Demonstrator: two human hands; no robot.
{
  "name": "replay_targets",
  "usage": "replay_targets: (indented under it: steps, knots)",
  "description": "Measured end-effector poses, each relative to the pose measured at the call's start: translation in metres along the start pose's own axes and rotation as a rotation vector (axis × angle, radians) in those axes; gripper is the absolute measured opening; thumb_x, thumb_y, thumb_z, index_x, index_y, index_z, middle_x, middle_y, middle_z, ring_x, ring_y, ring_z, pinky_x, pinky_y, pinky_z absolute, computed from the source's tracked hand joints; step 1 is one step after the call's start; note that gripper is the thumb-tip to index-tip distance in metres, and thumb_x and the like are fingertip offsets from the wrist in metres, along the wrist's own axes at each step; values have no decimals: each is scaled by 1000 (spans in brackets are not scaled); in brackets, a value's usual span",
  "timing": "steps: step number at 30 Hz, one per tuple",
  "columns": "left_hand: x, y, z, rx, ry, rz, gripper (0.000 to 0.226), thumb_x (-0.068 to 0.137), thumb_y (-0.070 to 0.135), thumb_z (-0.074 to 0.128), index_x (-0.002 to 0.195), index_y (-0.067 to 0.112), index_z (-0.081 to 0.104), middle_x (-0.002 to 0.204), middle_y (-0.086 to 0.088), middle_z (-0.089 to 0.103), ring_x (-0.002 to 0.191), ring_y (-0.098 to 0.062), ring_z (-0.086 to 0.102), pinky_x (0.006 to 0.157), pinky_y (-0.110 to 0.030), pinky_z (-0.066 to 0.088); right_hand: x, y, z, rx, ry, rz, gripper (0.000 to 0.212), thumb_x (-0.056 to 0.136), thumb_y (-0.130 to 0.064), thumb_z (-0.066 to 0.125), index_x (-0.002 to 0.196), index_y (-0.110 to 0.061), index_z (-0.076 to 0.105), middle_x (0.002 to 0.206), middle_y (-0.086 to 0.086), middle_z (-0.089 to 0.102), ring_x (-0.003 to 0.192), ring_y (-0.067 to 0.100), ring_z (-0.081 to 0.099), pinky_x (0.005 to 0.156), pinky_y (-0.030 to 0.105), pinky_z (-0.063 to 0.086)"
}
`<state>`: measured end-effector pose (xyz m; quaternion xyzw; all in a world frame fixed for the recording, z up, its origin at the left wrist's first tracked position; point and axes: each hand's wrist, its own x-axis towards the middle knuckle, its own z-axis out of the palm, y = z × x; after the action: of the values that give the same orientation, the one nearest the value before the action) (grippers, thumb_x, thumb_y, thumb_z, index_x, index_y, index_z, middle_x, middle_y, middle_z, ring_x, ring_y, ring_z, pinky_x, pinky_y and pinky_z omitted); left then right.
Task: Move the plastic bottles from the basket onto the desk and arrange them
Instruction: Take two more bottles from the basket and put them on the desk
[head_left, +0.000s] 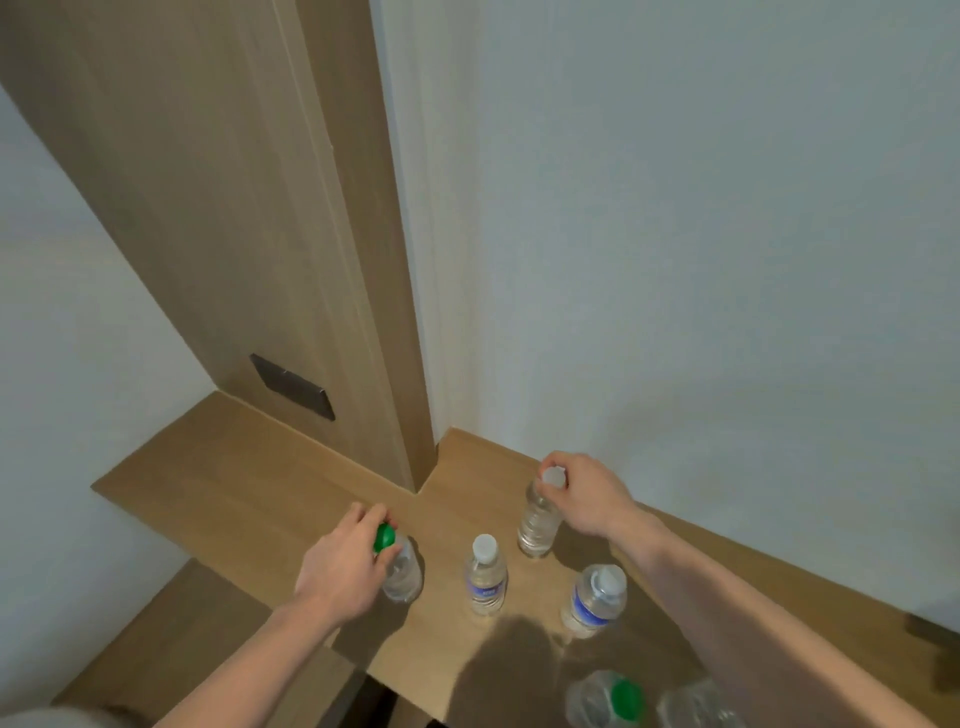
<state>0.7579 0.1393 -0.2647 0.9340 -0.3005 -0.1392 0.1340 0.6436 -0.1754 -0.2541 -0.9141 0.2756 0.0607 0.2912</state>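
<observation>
On the wooden counter (270, 467) four bottles already stand up, the left hand (340, 564) pinching the green-capped bottle (400, 569) and the right hand (587, 493) pinching the tall bottle (537, 525), while two more wait at the bottom edge, basket unseen.

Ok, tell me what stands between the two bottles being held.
One upright clear plastic bottle with a white cap and blue label, seen in the head view.

— Dim, is it?
— Fairly; soft, cool, even light. One dark shadow lies on the desk (291, 499) near the lower edge.
— Sharp?
— Soft throughout; edges bend and blur.
</observation>
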Motion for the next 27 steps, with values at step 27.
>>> replay_targets:
  steps: [27]
  knots:
    - [-13,19,-77,-146,5,536,31,98,49,59,127,48,50,130,35,41,118,7,47,94,-26,44,-177,-61,-7,91,221,199,55,105,-41,61,157,-38,45,159,-15,42,147,10,41,121,31,35]
